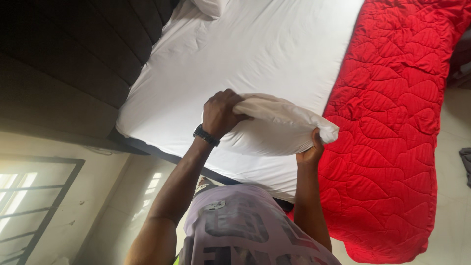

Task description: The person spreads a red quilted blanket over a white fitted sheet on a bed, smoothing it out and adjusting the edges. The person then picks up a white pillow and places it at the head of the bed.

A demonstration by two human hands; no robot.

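I hold a white pillow (274,125) with both hands above the near edge of a bed. My left hand (222,112), with a dark watch on its wrist, grips the pillow's left end. My right hand (312,151) pinches the pillow's right corner from below. Under the pillow lies the bed's white sheet (245,49). A red quilted cover (392,122) spreads over the right side of the bed, just right of my right hand.
A dark padded headboard (73,59) runs along the left of the bed. A second white pillow (208,6) shows at the top edge. A window with bars (29,196) is at lower left. Pale floor (454,147) lies at the right.
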